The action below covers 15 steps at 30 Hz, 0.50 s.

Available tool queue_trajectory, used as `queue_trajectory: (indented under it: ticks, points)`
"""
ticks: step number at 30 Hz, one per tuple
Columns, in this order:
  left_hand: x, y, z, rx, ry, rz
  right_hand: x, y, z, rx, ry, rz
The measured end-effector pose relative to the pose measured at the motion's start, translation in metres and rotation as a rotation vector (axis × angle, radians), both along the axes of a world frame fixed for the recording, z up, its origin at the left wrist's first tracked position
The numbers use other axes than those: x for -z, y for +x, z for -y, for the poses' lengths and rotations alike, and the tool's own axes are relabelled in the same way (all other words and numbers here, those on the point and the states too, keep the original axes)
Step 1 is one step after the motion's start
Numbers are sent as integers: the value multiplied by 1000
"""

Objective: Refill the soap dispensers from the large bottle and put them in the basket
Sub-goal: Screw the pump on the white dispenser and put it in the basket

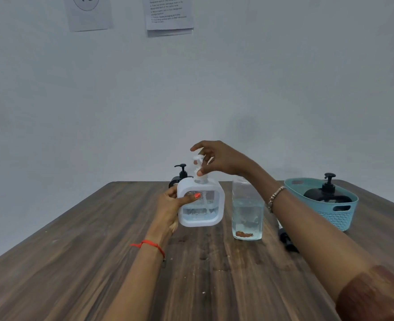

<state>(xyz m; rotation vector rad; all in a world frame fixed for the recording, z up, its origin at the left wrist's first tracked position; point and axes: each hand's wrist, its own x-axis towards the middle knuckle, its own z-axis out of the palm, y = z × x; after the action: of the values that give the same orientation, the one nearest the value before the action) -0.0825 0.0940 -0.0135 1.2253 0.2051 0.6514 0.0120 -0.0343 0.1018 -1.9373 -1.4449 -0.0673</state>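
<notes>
Both hands on the white dispenser (200, 202)

Left hand (171, 205) clasps its side; right hand (217, 158), arched above, pinches the pump (198, 162).

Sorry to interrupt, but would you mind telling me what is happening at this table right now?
A person is working on a white square soap dispenser. The left hand grips its side while the right hand pinches the pump head on top. A clear large bottle, partly full, stands open beside it. One black dispenser already sits in the blue basket; another black one waits behind on the wooden table.
</notes>
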Motion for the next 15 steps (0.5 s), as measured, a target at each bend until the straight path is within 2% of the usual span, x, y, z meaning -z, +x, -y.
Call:
queue_trajectory:
  ticks: [3,15]
  points:
    - [2,1,0,-13,-23,6,11,1,0,16,74,-116]
    - [-1,-3,1,40,-96,52,31,10,3,-97,226,-361]
